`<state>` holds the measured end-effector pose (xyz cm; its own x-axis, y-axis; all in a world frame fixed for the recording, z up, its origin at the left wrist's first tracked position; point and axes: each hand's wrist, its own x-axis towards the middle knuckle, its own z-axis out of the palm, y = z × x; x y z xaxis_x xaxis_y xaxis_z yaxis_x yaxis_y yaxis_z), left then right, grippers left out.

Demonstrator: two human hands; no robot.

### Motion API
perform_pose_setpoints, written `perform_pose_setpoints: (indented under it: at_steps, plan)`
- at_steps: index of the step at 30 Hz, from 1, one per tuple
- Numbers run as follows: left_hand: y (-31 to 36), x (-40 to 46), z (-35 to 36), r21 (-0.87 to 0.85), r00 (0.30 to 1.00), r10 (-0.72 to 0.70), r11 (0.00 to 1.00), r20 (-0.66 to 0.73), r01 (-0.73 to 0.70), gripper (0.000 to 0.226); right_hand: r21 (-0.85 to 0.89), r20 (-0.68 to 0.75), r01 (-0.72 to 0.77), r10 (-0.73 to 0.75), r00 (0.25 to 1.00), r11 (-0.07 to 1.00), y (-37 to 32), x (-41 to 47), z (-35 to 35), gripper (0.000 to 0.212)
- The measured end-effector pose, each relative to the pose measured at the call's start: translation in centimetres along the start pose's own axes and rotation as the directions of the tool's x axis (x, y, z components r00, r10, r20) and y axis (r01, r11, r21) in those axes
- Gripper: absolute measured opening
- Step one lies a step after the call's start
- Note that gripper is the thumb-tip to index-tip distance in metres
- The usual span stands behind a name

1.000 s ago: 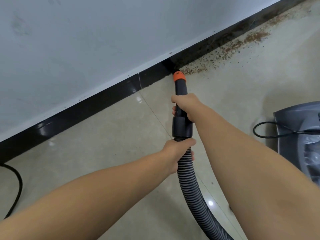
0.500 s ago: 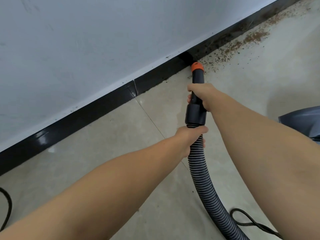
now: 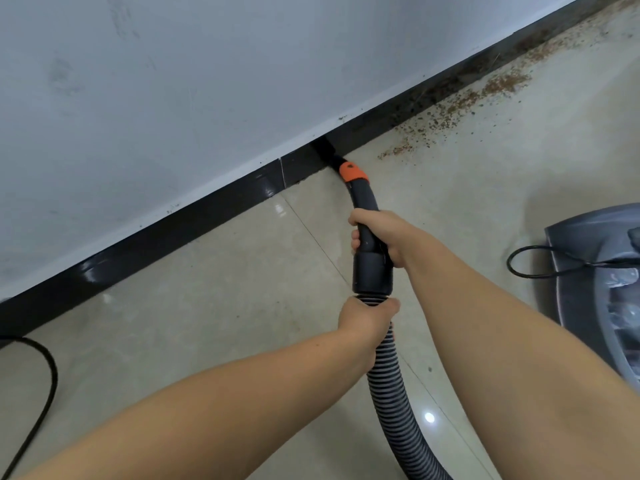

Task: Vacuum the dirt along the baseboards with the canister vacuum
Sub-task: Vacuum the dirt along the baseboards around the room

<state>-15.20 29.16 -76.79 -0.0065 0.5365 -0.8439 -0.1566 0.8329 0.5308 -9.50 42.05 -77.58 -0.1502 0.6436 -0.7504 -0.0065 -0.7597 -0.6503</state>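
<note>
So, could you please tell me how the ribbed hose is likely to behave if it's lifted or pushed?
The ribbed hose probably flexes rather than staying stiff: it already curves below the left hand. The ribs likely keep it from slipping in a grip. Pushed, it would probably bend sideways, so the right hand steers by the rigid handle.

The nozzle point(image 3: 331, 154) touches the baseboard point(image 3: 180, 225), dirt point(image 3: 446, 114) to its right, canister point(image 3: 595, 285) far right.

nozzle point(image 3: 327, 152) drawn back left along the baseboard point(image 3: 194, 220) from where it was half a second ago, near the tile joint again, dirt point(image 3: 446, 116) now lying further from its tip, grey canister point(image 3: 595, 289) and its cord point(image 3: 540, 268) back in view at right
</note>
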Motion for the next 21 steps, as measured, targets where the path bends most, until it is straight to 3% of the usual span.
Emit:
perform_pose_setpoints:
  at_steps: [6, 16, 21]
  plan:
    - [-1.0, -2.1, -1.0, 0.004, 1.0, 0.011, 1.0, 0.009, -0.011, 0.021, -0.003, 0.095, -0.084, 0.084, 0.992, 0.996, 0.9, -1.7, 1.2, 0.011]
    - [0.8, -2.4, -1.9, 0.026, 0.995, 0.023, 0.999, 0.095, -0.026, 0.021, 0.079, -0.047, -0.018, 0.022, 0.999, 0.997, 0.2, -1.3, 0.8, 0.013]
    - [1.2, -2.3, -1.8, -0.031, 0.996, -0.002, 0.999, 0.091, 0.005, 0.018, -0.017, 0.0, -0.054, 0.054, 0.999, 0.998, -0.8, -0.9, 1.4, 0.014]
